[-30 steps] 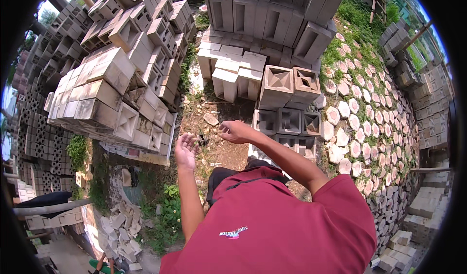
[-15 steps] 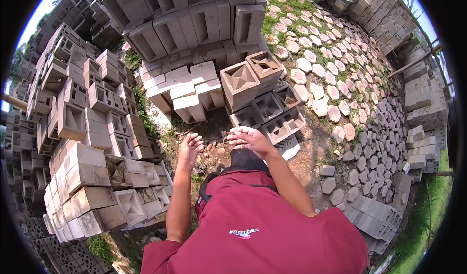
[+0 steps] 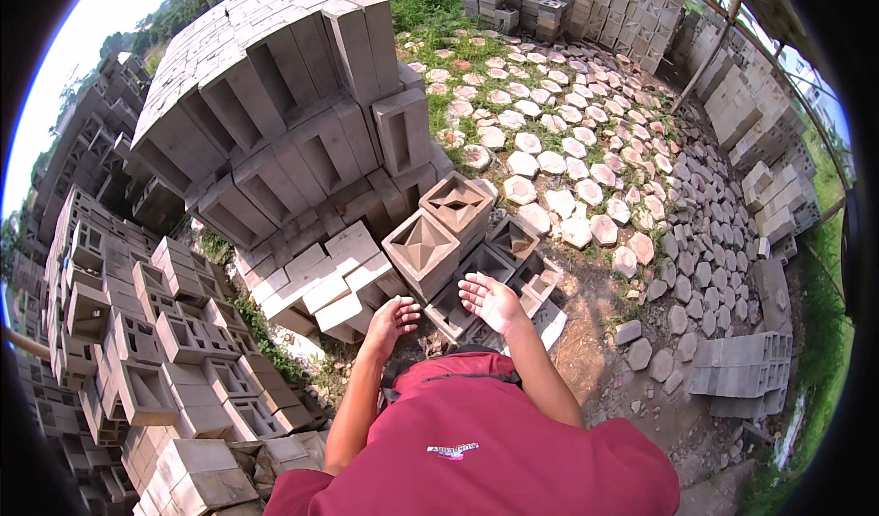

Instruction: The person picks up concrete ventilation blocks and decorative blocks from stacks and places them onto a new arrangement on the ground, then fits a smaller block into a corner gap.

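My left hand hangs open with fingers apart, holding nothing, just in front of a low pile of pale concrete blocks. My right hand is open too, palm up, hovering above a stack of square concrete vent blocks with pyramid-shaped recesses. Neither hand touches a block. More vent blocks sit behind, and dark ones lie lower to the right. My red shirt fills the bottom of the view.
A tall stack of grey hollow blocks rises behind. Stacked hollow blocks line the left. Hexagonal pavers lie spread on grass at the right, with grey paver piles beyond.
The view has swung to the right, so the block stacks slid left. Both hands have stayed out in front, and the right palm has turned upward over the vent blocks.
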`<state>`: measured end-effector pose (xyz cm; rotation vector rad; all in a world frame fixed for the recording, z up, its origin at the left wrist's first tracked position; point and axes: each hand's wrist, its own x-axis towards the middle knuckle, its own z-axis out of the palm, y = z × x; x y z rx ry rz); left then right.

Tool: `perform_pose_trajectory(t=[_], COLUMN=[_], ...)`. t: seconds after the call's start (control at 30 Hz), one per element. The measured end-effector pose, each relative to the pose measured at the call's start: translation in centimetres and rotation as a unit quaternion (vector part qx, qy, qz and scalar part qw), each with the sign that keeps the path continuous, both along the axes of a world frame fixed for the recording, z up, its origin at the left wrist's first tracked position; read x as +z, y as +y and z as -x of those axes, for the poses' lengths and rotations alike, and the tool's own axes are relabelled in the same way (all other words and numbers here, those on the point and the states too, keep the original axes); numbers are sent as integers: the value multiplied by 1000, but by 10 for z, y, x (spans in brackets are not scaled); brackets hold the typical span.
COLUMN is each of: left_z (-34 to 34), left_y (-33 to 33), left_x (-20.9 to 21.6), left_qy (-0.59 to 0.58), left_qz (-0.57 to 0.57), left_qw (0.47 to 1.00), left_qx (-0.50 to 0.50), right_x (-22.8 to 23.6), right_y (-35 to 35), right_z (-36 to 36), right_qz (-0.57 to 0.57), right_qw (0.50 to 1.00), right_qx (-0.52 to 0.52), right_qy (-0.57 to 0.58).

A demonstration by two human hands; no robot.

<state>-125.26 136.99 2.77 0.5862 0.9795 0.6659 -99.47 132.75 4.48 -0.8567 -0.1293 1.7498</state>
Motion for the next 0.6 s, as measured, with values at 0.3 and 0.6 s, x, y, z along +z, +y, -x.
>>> perform_pose_trajectory(t=[0.3,0.6], left_z=[-13,-42], left_y=[127,247], left_x=[-2,-43], left_qy=[37,93], left_qz=[-24,36], left_qw=[998,966], left_qx=[-46,-241], right_x=[-9,-77], right_y=[89,124], right_z=[-2,5], right_qz=[60,159], right_qw=[996,936], right_qx=[-67,-294], right_qy=[20,108])
